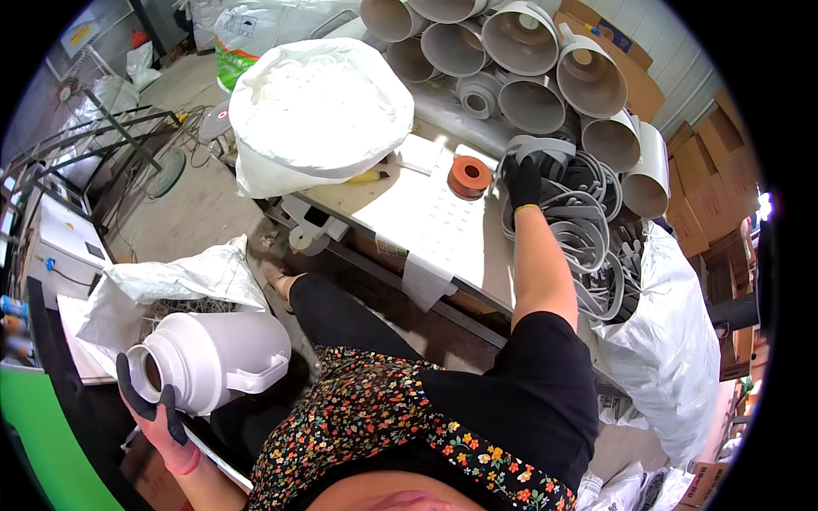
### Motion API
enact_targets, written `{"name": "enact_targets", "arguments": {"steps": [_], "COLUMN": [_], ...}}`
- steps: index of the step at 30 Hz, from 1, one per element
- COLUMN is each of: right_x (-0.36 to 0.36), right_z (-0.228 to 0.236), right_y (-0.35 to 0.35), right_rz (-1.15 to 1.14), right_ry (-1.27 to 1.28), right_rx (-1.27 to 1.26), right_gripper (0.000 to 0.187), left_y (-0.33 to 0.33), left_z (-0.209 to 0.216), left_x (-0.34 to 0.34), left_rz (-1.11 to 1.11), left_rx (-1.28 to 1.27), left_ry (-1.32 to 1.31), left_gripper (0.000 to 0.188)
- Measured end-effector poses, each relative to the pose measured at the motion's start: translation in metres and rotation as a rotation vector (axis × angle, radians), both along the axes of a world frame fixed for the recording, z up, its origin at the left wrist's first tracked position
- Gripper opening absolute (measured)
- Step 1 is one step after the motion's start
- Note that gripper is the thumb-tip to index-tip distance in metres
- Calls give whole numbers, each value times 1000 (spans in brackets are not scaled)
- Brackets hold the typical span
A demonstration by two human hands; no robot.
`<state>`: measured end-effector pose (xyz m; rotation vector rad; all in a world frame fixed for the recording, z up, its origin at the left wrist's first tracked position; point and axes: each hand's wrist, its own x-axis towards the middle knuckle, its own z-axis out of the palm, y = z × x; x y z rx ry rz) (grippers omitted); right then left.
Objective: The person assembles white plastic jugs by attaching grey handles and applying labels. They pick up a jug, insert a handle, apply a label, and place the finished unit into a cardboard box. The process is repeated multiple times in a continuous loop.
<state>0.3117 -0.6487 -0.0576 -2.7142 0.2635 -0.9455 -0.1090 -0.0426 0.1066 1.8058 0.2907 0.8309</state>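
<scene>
Bare grey concrete floor [183, 209] lies in daylight; a long pale worktable [443, 230] crosses it, brown cardboard boxes [711, 183] stack up right, a dark metal frame rack [102, 140] stands left

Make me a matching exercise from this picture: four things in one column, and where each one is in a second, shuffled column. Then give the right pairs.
Things:
1. white jug
2. orange ring
3. grey strips
4. open white sack

Places:
A. under the gloved right hand, at the right of the table
B. on the table's far left end
C. held at its neck by the gloved left hand
D. flat on the tabletop, just left of the right hand

Pairs: 1-C, 2-D, 3-A, 4-B
</scene>
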Motion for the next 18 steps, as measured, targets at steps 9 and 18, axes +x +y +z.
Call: {"name": "enact_targets", "arguments": {"steps": [9, 18], "right_x": [-96, -262], "right_z": [149, 175], "right_y": [192, 359], "right_rz": [1153, 1998], "right_ry": [204, 505], "right_rx": [-133, -258], "right_gripper": [23, 19], "left_y": [-14, -14], "left_z": [-2, -6], "left_x": [-12, -19], "left_rz": [-83, -330], "left_rx": [169, 629], "left_ry": [160, 206], "left_gripper": [104, 94]}}
